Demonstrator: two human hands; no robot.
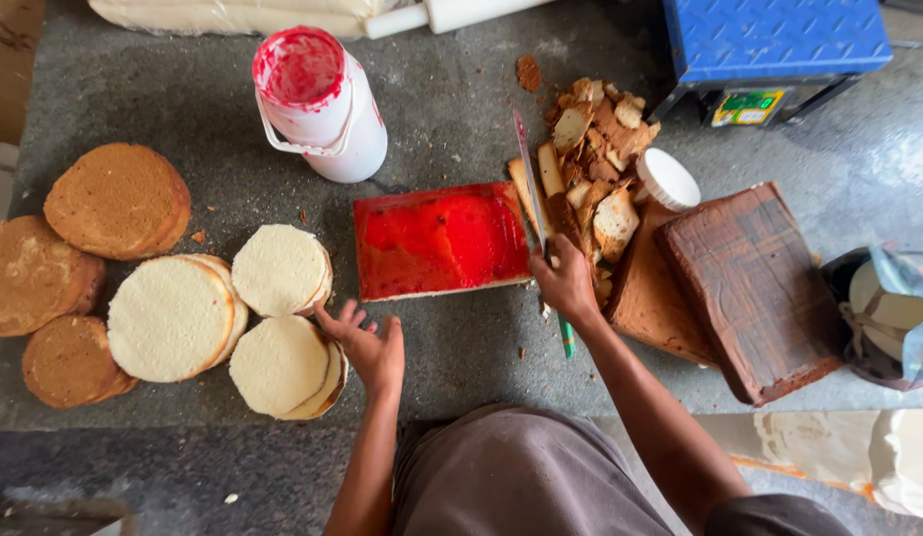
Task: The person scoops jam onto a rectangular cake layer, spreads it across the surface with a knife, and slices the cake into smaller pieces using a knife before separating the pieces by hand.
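A rectangular sponge slab covered with red jam (439,239) lies on the grey stone counter (461,79). My right hand (566,283) grips a long knife (529,177) with a green handle, its blade resting along the slab's right edge. My left hand (367,342) is open, fingers spread, just below the slab's left corner and beside a round white sponge disc (280,364).
More round sponge discs, white (170,318) and brown (117,199), lie at the left. A white jar with red jam (317,99) stands behind. Cake trimmings (595,149), a white lid (668,179), brown rectangular cakes (749,283) and a blue scale (774,50) are at the right.
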